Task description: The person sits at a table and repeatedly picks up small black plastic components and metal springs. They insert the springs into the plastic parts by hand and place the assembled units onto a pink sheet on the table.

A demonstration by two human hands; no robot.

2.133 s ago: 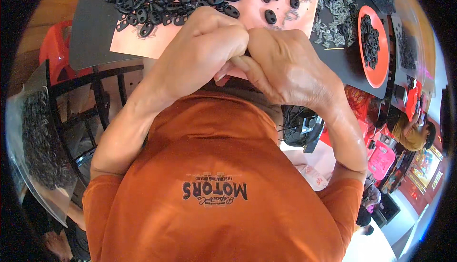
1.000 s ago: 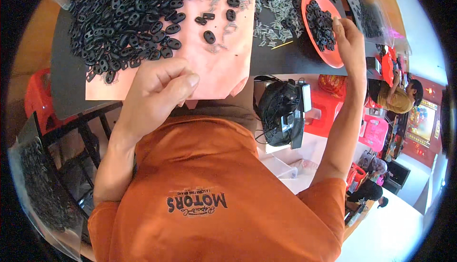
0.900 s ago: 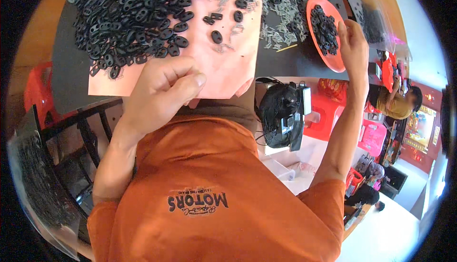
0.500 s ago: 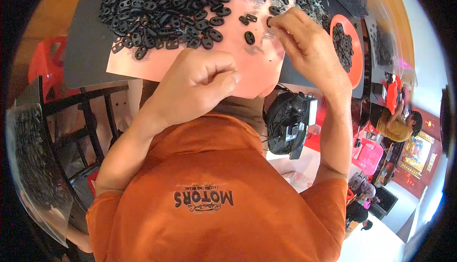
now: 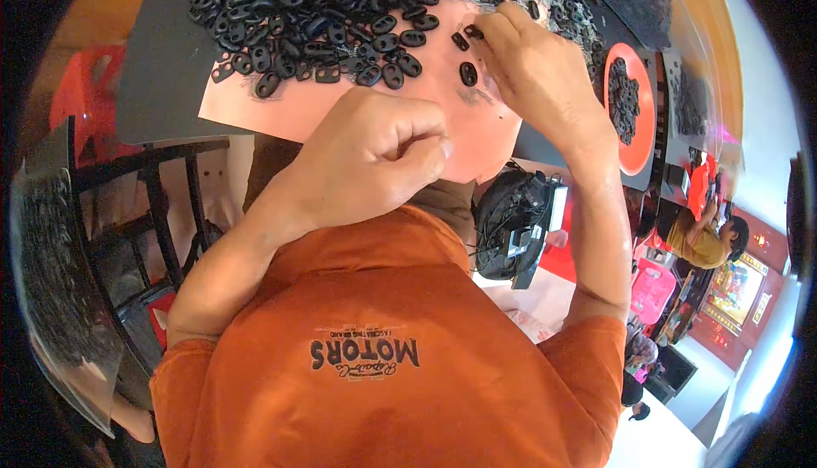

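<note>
My left hand (image 5: 374, 149) is curled into a fist over the near edge of a pink sheet (image 5: 255, 115). Whatever its fingers hold, if anything, is hidden. To the right, my right hand (image 5: 545, 72) reaches over the sheet, fingers bent together at a small black piece (image 5: 474, 32). Beside that piece lies another small black piece (image 5: 460, 41). A little nearer is a single oval black piece with two holes (image 5: 468, 74). A large pile of similar two-hole black pieces (image 5: 323, 8) covers the far part of the sheet.
A red oval plate (image 5: 642, 149) holding black pieces stands on the dark table (image 5: 162, 85) at the right. Thin clear scraps (image 5: 570, 17) lie by the pile. Below the table edge is a black fan-like device (image 5: 515, 221). Another person (image 5: 706, 238) is farther right.
My right hand has moved to the small pair of black pieces, its fingertips now at one of them. The left fist keeps its closed shape. The whole view has shifted slightly.
</note>
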